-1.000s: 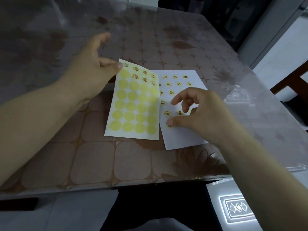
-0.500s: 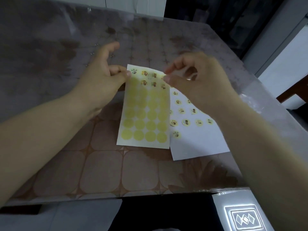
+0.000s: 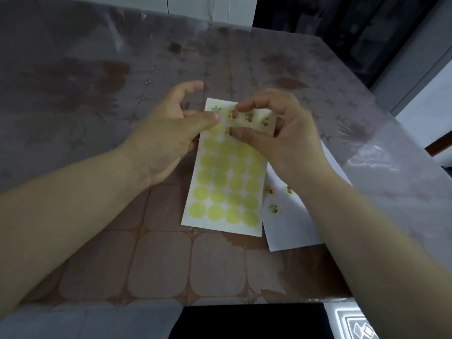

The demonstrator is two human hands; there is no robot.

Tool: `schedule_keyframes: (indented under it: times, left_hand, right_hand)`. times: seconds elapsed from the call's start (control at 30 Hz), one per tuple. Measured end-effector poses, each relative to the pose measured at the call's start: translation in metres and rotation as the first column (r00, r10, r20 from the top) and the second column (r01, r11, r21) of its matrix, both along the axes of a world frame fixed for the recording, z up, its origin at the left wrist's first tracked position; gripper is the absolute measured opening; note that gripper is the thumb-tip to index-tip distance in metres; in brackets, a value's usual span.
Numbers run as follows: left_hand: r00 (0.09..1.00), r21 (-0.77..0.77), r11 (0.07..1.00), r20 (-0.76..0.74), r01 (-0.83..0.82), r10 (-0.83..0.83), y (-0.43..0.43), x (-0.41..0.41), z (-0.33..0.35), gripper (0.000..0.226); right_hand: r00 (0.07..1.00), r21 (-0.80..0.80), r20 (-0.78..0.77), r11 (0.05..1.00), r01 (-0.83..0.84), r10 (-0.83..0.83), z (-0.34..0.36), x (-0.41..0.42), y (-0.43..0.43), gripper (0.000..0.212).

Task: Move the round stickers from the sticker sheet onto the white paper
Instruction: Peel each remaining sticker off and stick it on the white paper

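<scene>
The sticker sheet [image 3: 226,189] lies on the table, most of its circles plain yellow, with a few printed round stickers [image 3: 249,116] left along its far end. My left hand [image 3: 168,133] pinches the sheet's upper left edge between thumb and fingers. My right hand [image 3: 276,135] curls over the sheet's top rows, thumb and forefinger pinching at a sticker there and bending the sheet. The white paper [image 3: 293,228] lies under the sheet's right side, carrying several placed stickers [image 3: 274,208]; my right forearm hides most of it.
A patterned brown tablecloth under clear plastic covers the table [image 3: 137,265]. The table's near edge runs along the bottom, its right edge close beside the white paper. A wooden chair part [image 3: 440,143] shows at far right.
My right hand left the white paper, moved up to the sheet's top rows and now pinches there. The left hand kept hold of the sheet's top left edge.
</scene>
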State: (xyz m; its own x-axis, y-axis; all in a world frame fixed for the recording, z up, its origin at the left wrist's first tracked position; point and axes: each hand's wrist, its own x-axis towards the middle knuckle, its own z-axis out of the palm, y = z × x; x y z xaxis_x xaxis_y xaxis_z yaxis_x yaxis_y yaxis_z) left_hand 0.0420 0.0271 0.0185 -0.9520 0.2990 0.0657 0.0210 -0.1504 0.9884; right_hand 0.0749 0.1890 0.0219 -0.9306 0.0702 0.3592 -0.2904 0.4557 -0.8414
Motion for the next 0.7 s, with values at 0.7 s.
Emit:
schedule_keyframes:
  times: [0.7]
  left_hand:
    - [0.999,-0.056,0.998,0.018,-0.027,0.028,0.0012,0.0073,0.0038,0.041]
  right_hand:
    - [0.887,0.39,-0.458,0.882,0.264,-0.063,-0.0091,0.0051,-0.0063,0.011]
